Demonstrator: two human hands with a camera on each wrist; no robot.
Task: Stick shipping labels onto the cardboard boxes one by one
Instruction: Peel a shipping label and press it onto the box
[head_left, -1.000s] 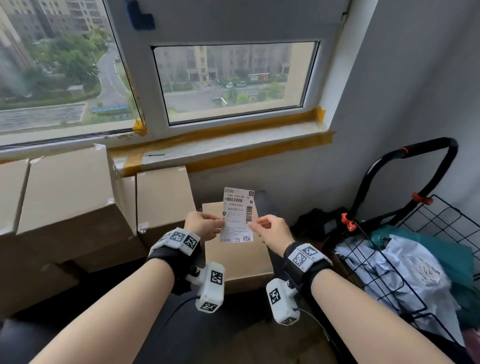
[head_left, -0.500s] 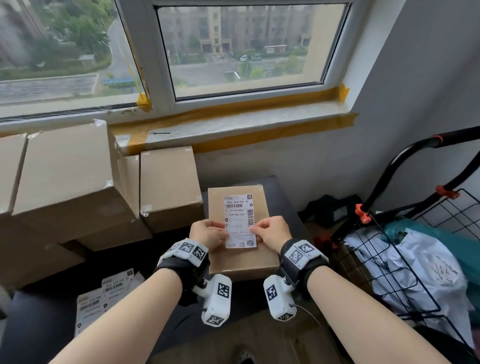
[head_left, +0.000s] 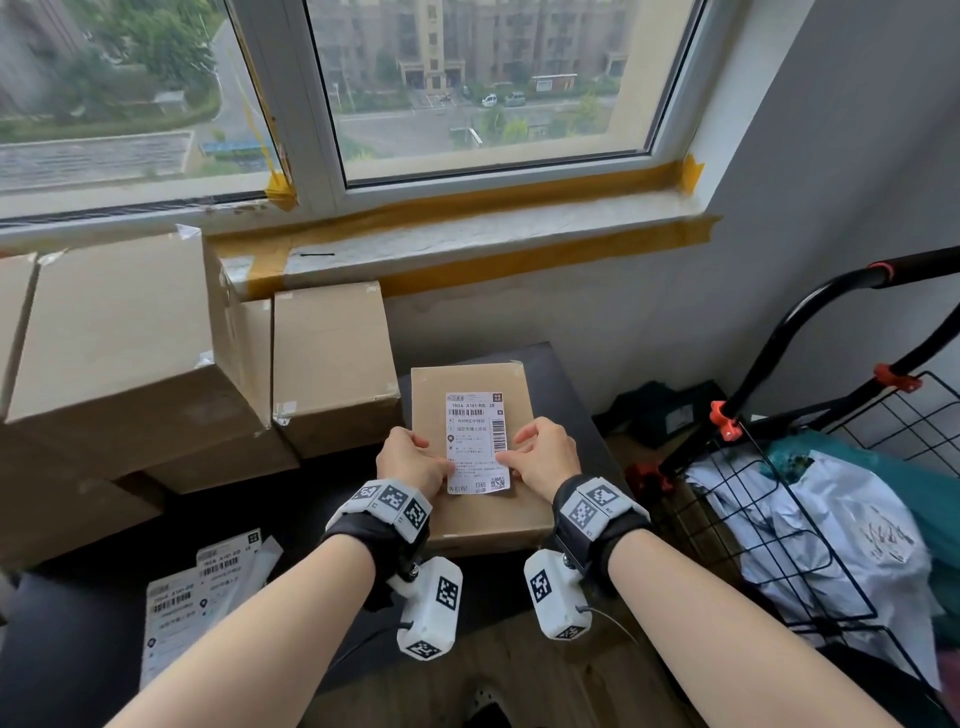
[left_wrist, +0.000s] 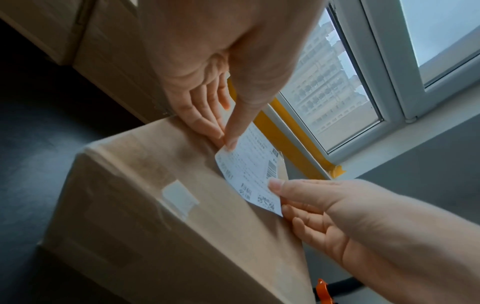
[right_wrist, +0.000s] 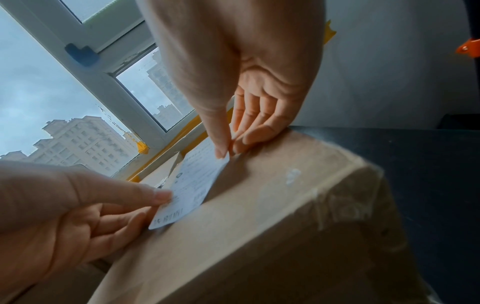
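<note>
A small cardboard box (head_left: 470, 519) lies flat on the dark table (head_left: 561, 395) in front of me. A white shipping label (head_left: 475, 441) with barcodes lies lengthwise on its top. My left hand (head_left: 441, 467) pinches the label's left edge near its near end, thumb on top. My right hand (head_left: 511, 457) pinches the right edge the same way. In the left wrist view the label (left_wrist: 249, 170) has its near end slightly raised off the box (left_wrist: 168, 205). The right wrist view shows the label (right_wrist: 192, 185) on the box (right_wrist: 272, 216) between both thumbs.
Larger cardboard boxes (head_left: 130, 353) and a medium one (head_left: 332, 364) stand at the left under the window sill (head_left: 467, 234). More labels (head_left: 197, 597) lie at the lower left. A black wire cart (head_left: 779, 519) with bags (head_left: 841, 540) stands at the right.
Both hands have brought the label down from mid-air onto the small box's top. The head view has tilted downward.
</note>
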